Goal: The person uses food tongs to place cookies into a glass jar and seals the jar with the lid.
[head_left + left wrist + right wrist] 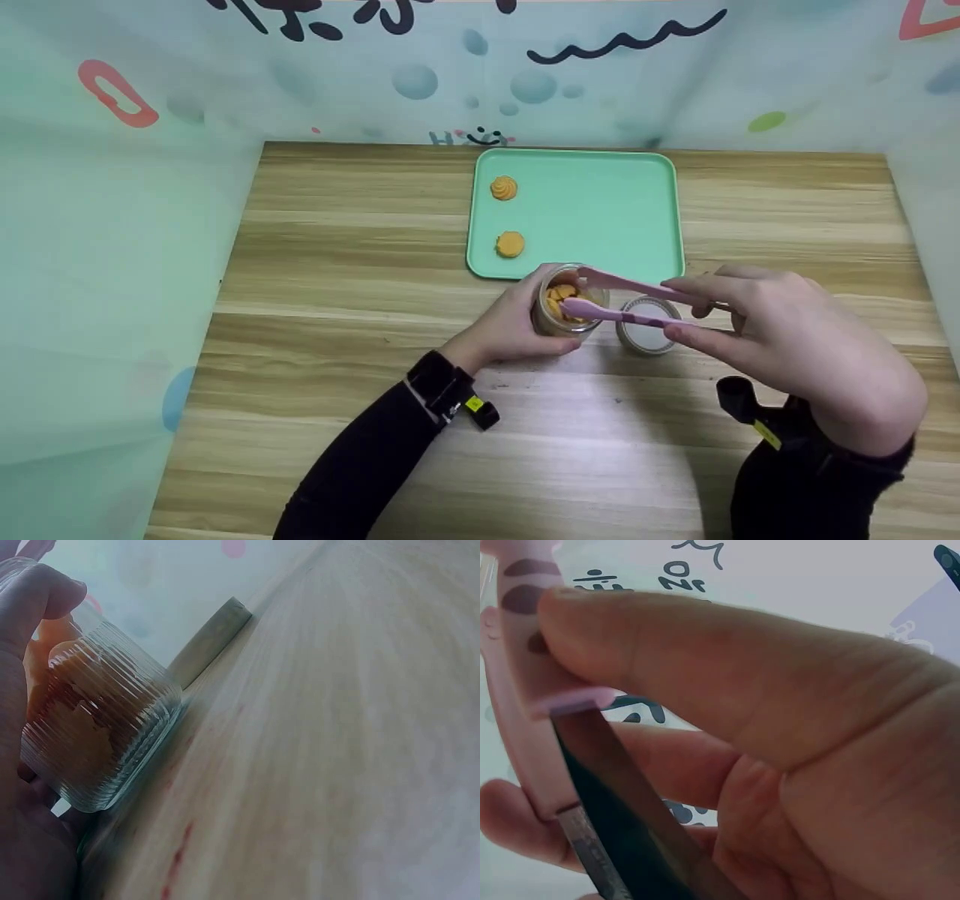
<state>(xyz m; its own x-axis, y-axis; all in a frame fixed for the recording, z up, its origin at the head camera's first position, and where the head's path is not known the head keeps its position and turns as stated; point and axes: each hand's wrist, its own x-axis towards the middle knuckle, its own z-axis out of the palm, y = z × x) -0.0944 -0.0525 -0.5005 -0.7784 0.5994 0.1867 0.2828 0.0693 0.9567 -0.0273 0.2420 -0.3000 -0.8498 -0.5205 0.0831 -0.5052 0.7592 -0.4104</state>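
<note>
A ribbed glass jar (547, 324) holding several orange-brown cookies (556, 294) is gripped by my left hand (514, 324). In the left wrist view, the jar (112, 720) leans, with its base close to the tabletop. My right hand (780, 330) pinches pink tongs (634, 286) between thumb and fingers. The arms of the tongs are spread, and their tips are at the jar's mouth, one over the cookies and one by the far rim. In the right wrist view my thumb presses on the dark-marked handle of the tongs (525, 637).
Behind the jar lies a mint-green tray (600, 210) with a swirled cookie (504, 188) and a flat-looking cookie (510, 244) along its left side. A round white lid (646, 342) rests on the wooden table (337, 300), right of the jar and partly under the tongs.
</note>
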